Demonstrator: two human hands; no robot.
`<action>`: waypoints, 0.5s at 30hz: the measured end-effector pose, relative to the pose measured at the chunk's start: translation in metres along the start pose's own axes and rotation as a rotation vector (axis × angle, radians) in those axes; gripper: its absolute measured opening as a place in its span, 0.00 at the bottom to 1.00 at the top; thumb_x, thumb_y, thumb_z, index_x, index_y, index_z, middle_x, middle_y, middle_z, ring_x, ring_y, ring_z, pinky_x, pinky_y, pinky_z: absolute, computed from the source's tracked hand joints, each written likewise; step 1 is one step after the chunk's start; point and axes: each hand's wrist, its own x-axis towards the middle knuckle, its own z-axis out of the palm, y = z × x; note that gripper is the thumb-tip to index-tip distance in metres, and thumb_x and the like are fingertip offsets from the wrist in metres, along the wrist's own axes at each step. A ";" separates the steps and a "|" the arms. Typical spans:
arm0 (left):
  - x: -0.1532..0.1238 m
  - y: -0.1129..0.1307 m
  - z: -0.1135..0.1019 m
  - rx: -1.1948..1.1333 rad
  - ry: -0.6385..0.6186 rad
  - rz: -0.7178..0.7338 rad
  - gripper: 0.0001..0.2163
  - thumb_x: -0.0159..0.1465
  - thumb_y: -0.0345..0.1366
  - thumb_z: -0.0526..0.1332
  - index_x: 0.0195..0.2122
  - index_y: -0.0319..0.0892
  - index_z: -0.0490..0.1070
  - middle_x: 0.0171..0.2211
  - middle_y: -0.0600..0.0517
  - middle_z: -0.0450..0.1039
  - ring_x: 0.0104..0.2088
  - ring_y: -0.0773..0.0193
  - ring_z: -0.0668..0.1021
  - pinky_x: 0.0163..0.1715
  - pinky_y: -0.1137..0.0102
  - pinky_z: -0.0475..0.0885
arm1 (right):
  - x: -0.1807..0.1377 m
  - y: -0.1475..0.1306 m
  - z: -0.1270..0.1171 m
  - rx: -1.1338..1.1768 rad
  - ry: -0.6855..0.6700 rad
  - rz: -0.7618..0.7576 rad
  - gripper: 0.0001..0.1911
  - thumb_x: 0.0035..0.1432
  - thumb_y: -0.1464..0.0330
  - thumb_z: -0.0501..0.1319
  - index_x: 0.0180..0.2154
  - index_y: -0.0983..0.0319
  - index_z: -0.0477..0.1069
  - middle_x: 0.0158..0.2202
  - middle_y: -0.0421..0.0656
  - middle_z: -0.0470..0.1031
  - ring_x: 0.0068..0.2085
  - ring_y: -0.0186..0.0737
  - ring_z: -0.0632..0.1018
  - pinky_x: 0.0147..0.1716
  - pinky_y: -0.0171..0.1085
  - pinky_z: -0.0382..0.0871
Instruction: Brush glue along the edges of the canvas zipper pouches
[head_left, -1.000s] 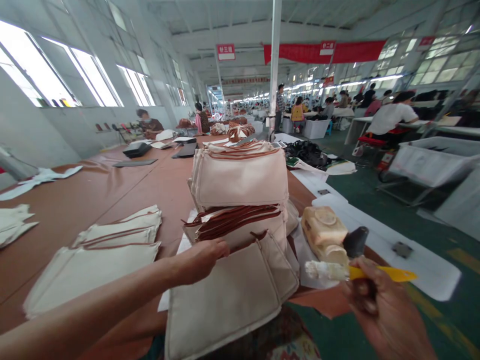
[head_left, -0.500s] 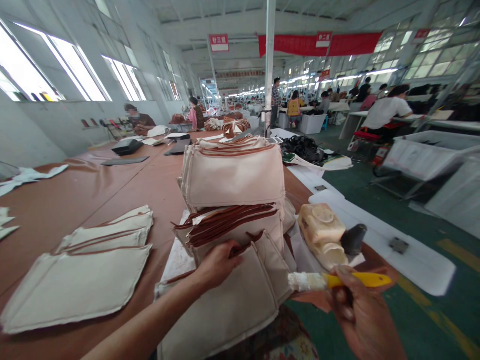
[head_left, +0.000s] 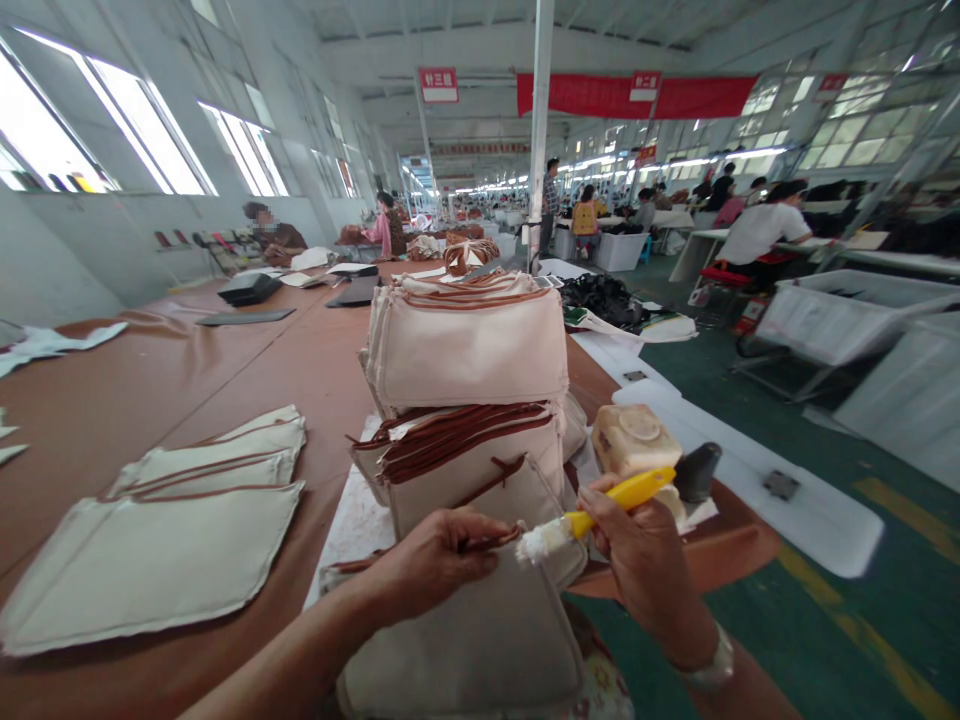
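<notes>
Pinched together, fingers and thumb of the left hand (head_left: pixel 446 558) formed a closed grip on the brown-trimmed upper edge of a flat, cream, stitched rectangular piece (head_left: pixel 469 645). That piece lay at the near edge of the table (head_left: pixel 322 365), close to its near right corner, its lower part reaching past the edge above a patterned garment (head_left: pixel 600 680). The right hand (head_left: pixel 641 550) had its grip wrapped around a brush with a yellow handle and pale, coated bristles (head_left: pixel 626 490); the handle slanted up to the right, and the bristles pointed down toward the left fingertips. Whether they touched the trim could not be told. A pale band circled the right wrist.

Just beyond the held piece, a tall pile of cream pieces with reddish-brown edges (head_left: pixel 472 350) rose from the table, its upper bundle resting on a lower one. Nearer the left edge, several similar cream pieces (head_left: pixel 150 565) lay overlapping. Toward the right edge stood a yellowish, translucent plastic container (head_left: pixel 630 440), partly behind the right hand, with a dark, tapered object (head_left: pixel 697 472) beside it. White, round-cornered boards (head_left: pixel 750 490) extended along that side. Dark flat pieces (head_left: pixel 251 288) lay toward the far edge.
</notes>
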 end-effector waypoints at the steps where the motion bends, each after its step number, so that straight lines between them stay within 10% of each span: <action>1: -0.002 0.004 0.001 0.020 -0.022 0.015 0.14 0.62 0.39 0.61 0.46 0.41 0.79 0.43 0.50 0.74 0.44 0.59 0.74 0.45 0.71 0.67 | 0.004 0.000 0.001 -0.034 0.013 -0.028 0.17 0.62 0.55 0.65 0.32 0.63 0.70 0.19 0.35 0.61 0.21 0.30 0.61 0.21 0.31 0.55; 15: -0.013 0.013 0.011 0.364 0.026 0.145 0.14 0.71 0.42 0.54 0.39 0.41 0.76 0.33 0.53 0.67 0.34 0.67 0.71 0.34 0.76 0.65 | 0.002 -0.010 -0.008 -0.148 0.121 -0.135 0.16 0.61 0.55 0.65 0.32 0.62 0.72 0.20 0.36 0.63 0.23 0.33 0.65 0.23 0.32 0.59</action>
